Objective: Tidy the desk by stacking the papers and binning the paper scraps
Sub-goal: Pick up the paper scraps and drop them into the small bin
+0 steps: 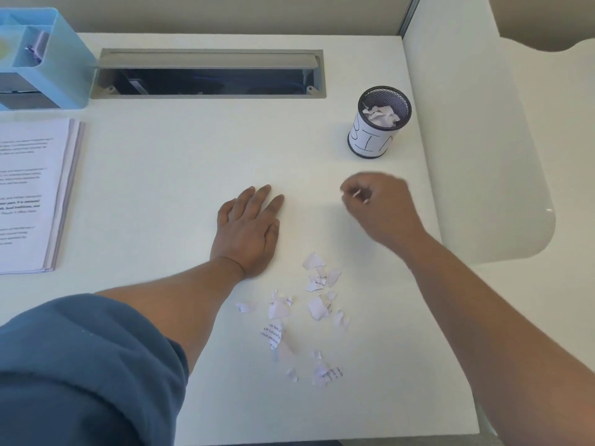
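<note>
White desk (193,149): one paper stack (32,194) at our left edge, one bin (378,123) back right, roughly fifteen scraps (302,317) near the front. Left hand (248,226) flat, fingers straight; right hand (380,207) pinching a scrap.

A neat stack of printed papers (32,194) lies flat, well to the left of the bin (378,123), partly cut off by the frame edge. The bin is a small upright black mesh cup wrapped in white paper with handwritten letters, holding crumpled scraps. Torn paper scraps (302,313), white and some printed, lie scattered in a loose cluster on the near side of the bin, well apart from it.
</note>
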Demonstrator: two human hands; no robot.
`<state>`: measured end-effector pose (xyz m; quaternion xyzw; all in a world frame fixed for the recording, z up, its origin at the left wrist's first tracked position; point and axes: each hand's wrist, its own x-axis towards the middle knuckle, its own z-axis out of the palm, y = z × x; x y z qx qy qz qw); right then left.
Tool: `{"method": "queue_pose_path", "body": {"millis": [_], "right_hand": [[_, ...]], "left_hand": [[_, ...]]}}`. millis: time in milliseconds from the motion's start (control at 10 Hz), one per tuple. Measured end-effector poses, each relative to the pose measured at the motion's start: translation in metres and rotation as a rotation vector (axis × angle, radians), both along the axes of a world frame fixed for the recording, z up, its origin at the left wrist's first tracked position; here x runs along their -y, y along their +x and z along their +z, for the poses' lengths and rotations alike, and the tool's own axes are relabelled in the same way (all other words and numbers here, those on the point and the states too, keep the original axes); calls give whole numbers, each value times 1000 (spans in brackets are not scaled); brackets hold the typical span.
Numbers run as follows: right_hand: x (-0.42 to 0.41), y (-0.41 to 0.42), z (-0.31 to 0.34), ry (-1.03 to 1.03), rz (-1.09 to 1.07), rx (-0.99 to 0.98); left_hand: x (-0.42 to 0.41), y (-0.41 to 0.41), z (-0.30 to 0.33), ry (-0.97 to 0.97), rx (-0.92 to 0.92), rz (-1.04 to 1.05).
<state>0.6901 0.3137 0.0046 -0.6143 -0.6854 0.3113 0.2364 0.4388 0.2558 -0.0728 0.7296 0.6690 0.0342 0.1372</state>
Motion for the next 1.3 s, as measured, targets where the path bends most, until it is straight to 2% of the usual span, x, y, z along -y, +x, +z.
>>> {"method": "queue_pose_path", "body": {"millis": [100,200,400,500,800,1000,1200,1300], "right_hand": [[46,3,-18,-248,190,147],[70,5,-22,-367,284,212],[99,-3,-23,-317,524,373],[102,-13,-28,-256,561,404],[104,-17,-26,-198,529,258],[102,-17,-27,-235,486,184],[94,-11,-27,-263,290,3],[75,-2,-19,-377,96,-195]], "left_hand": [[0,-1,-3,1,-7,-1],[0,-1,-4,6,-12,-1],[0,-1,-5,14,-11,2],[1,-1,-5,15,-8,7],[0,0,-3,4,0,9],[0,0,-3,2,-1,8],[0,0,-3,0,-3,7],[0,0,-3,-3,0,6]]}}
